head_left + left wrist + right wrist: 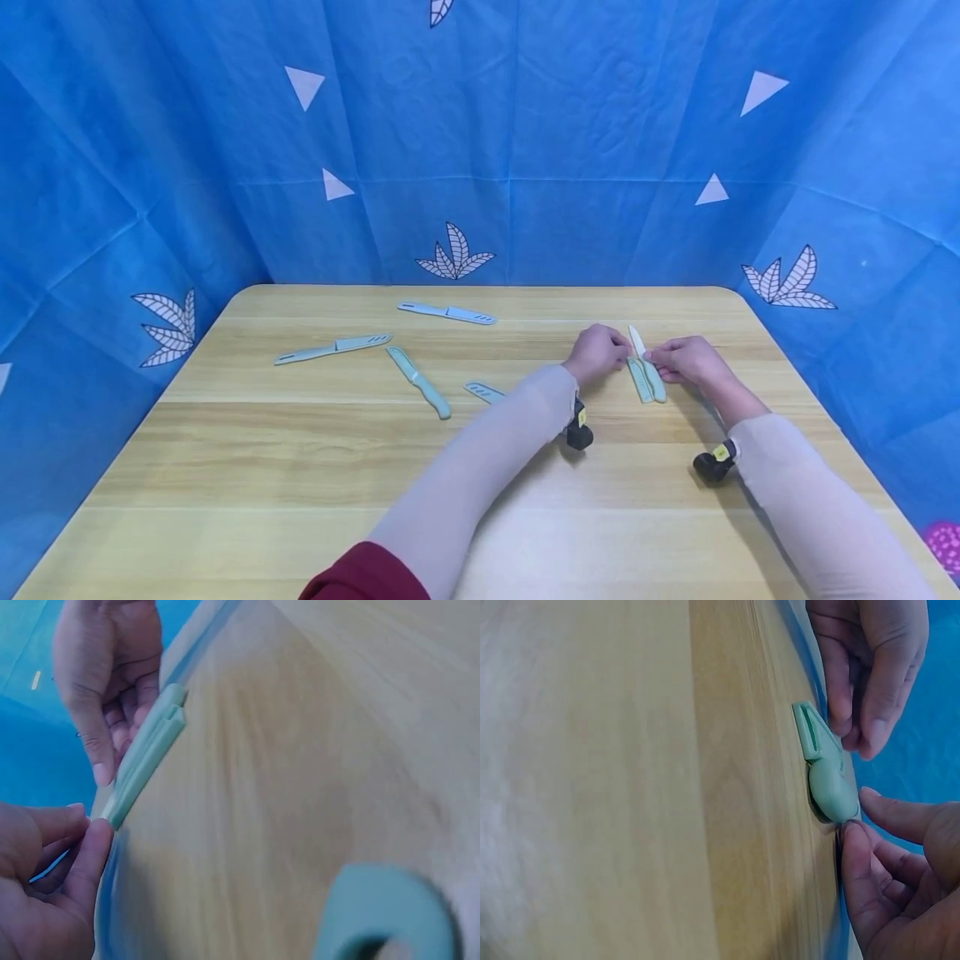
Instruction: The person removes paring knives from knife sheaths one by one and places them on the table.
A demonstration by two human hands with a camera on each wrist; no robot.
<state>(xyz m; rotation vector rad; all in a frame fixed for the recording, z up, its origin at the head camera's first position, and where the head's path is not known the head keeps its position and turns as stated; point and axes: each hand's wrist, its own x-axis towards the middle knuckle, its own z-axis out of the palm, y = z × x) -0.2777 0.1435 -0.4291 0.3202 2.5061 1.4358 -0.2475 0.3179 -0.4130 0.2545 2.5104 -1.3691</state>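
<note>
A small knife point(655, 382) with a pale green handle and white blade lies on the table's right side, blade pointing away. Beside it, on its left, lies a green sheath point(640, 382); the two are side by side, the blade bare. My left hand point(597, 354) pinches the sheath's far end between thumb and finger, as the left wrist view shows. From the other side my right hand point(690, 362) has thumb and fingertips at the knife where handle meets blade. In the right wrist view the handle point(832, 791) partly hides that contact.
Other sheathed knives lie to the left: a blue one point(446, 312) at the back, a pale blue-green one point(333, 348) and a green one point(418, 383). Another sheath point(483, 392) shows partly from under my left sleeve. A blue patterned curtain point(510, 142) surrounds the wooden table point(247, 467).
</note>
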